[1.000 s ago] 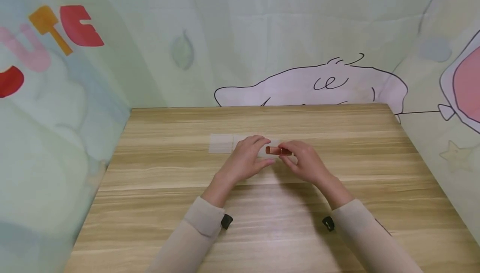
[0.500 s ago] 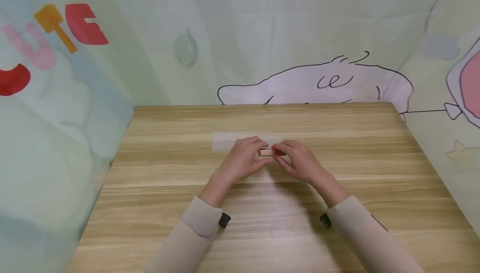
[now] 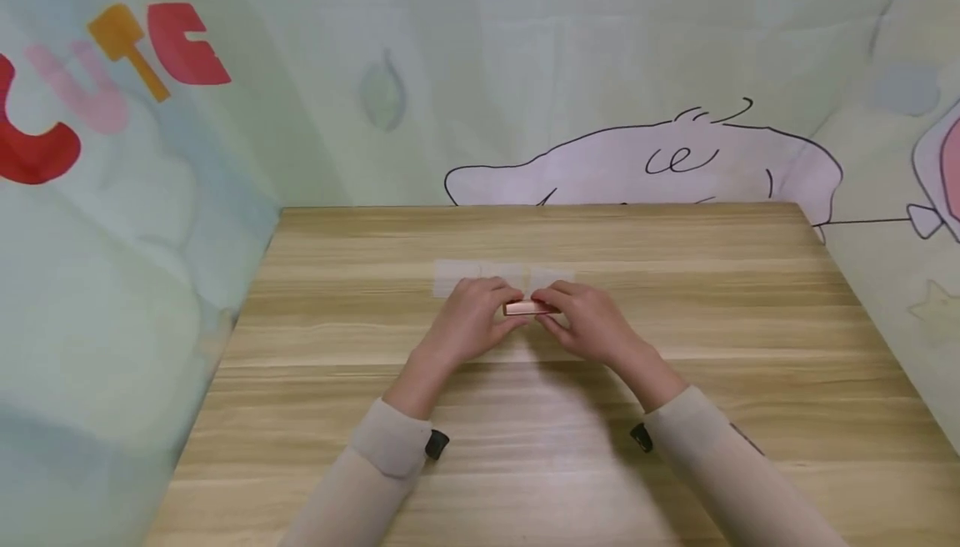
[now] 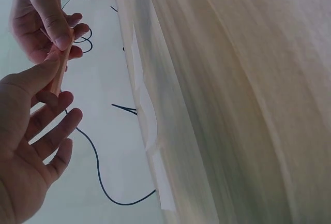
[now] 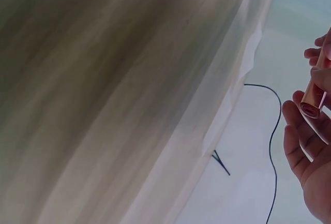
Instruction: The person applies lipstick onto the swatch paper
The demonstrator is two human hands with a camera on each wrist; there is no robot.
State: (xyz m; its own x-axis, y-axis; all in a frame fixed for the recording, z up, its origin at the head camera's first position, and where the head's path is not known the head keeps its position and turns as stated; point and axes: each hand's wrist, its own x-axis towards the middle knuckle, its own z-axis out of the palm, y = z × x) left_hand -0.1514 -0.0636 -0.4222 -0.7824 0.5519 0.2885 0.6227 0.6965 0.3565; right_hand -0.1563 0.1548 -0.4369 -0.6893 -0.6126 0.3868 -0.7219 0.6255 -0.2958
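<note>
A shiny rose-gold tube that looks like a lipstick (image 3: 520, 308) lies roughly level between both hands, above the middle of the table. My left hand (image 3: 468, 318) pinches its left end between thumb and fingers. At the right end, my right hand (image 3: 596, 322) grips it the same way. From the left wrist, the lipstick (image 4: 60, 71) appears as a slim copper-coloured bar between the thumbs. In the right wrist view a round reddish end of the lipstick (image 5: 310, 109) shows. Fingers hide parts of the tube.
Behind the hands, translucent whitish rectangles (image 3: 456, 278) lie in a row on the wood-grain table (image 3: 525, 455). A printed cloth backdrop (image 3: 480, 63) rises at the table's far edge and along the sides. Small black devices (image 3: 437, 444) sit at both cuffs.
The lipstick has shifted left from the right hand toward the left, and the left fingers now take its left end. Both hands have come closer together; the view has turned slightly.
</note>
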